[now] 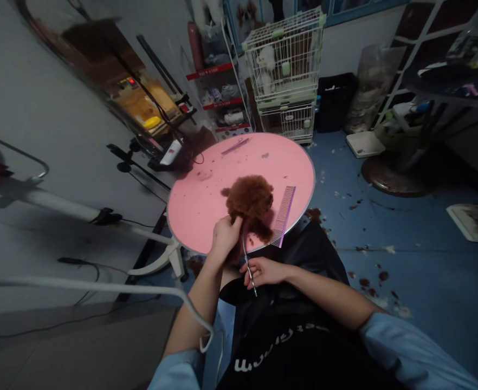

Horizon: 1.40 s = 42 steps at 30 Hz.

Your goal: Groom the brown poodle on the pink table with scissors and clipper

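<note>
A small curly-coated brown dog is on the round pink table, close to its near edge. My left hand is closed on the near side of the dog; which part it grips is hidden in the fur. My right hand holds a pair of curved scissors, the blades pointing up toward the dog beside my left hand. A purple-backed comb lies right of the dog, its end at the table's rim. Purple scissors rest near the far edge.
Stacked wire cages stand behind the table, a white animal inside the upper one. A white curved bar crosses the lower left. Shelves with red edges stand at the back. Fur clumps litter the blue floor; a dark round table is right.
</note>
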Available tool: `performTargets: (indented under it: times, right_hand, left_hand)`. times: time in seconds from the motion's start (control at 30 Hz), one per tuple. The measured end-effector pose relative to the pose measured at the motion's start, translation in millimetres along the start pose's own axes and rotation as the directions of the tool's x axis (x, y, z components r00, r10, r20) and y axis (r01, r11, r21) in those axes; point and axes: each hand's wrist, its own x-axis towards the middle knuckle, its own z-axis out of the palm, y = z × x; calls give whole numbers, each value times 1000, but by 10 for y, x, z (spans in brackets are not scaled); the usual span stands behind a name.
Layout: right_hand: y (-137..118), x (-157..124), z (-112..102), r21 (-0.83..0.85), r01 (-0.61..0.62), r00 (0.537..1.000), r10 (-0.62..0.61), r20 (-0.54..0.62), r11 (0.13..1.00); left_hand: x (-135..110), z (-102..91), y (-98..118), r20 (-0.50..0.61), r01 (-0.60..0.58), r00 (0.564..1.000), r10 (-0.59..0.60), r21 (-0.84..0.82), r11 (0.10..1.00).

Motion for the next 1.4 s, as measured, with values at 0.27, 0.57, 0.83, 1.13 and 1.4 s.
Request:
performTargets:
  times: [0.27, 0.57, 0.83, 1.13, 1.4]
  right_hand:
    - [56, -48, 7, -8, 8, 1000, -8, -11, 1000]
    - [114, -30, 62, 0, 23, 1000, -23, 14, 1000]
    - [97, 18, 23, 21, 35, 999, -36, 30, 999]
    - [290, -273, 219, -18, 67, 990, -69, -126, 998]
    - [502, -710, 224, -37, 133, 910, -137, -391, 990]
  left_hand:
    - [-19, -8, 6, -25, -9, 1000, 10, 31, 999]
    - [24, 27, 6, -7, 8, 1000, -9, -23, 1000]
    - [29, 55, -13, -12, 26, 1000, -27, -71, 997]
    - [-104, -185, -73, -68, -1, 997, -35, -465, 885]
    - [-489, -373, -110, 39, 156, 951, -305, -916, 369]
